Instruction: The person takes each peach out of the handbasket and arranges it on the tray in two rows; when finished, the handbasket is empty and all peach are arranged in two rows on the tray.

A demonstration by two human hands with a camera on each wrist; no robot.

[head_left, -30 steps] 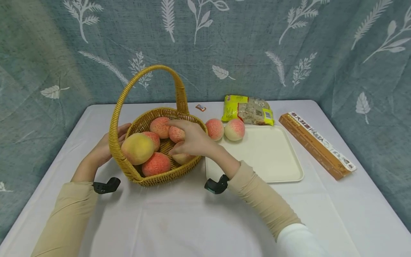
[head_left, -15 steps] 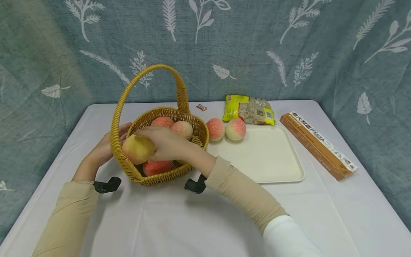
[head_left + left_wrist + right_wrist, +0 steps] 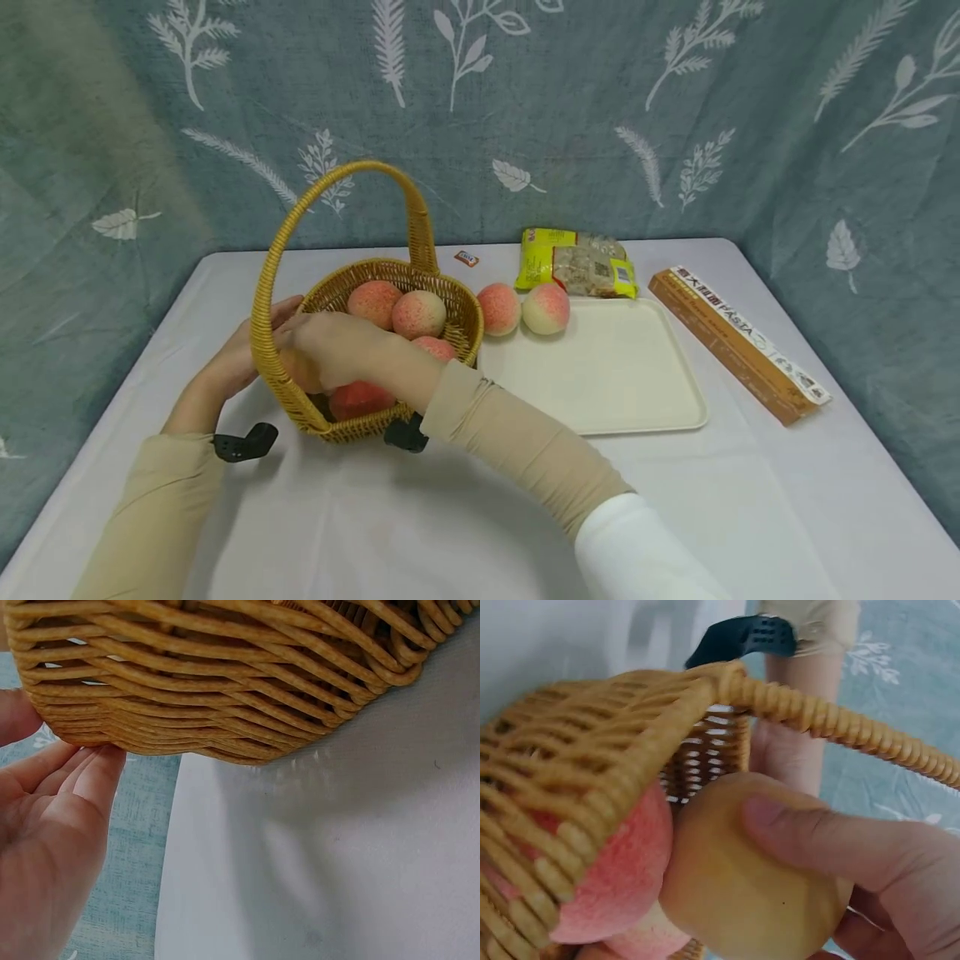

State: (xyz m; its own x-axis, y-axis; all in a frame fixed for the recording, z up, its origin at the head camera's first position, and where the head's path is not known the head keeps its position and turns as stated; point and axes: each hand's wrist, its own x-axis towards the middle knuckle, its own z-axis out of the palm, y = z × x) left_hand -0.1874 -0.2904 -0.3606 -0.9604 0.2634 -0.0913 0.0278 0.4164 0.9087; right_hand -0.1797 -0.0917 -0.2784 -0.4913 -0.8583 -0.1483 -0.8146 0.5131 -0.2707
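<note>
Currently grips a yellow fruit (image 3: 742, 889) with the right hand (image 3: 333, 342) at the left end of the wicker basket (image 3: 365, 427), just beside a red peach (image 3: 626, 877), and rests the extended fingers of the left hand (image 3: 56, 817) against the basket's outer wall. Has more peaches (image 3: 418, 314) in the basket as well, 2 peaches (image 3: 546, 310) by the far-left corner of a cream tray (image 3: 600, 367) to its right, a yellow food packet (image 3: 576, 265) behind that tray and a long pasta box (image 3: 738, 343) beyond its right edge.
</note>
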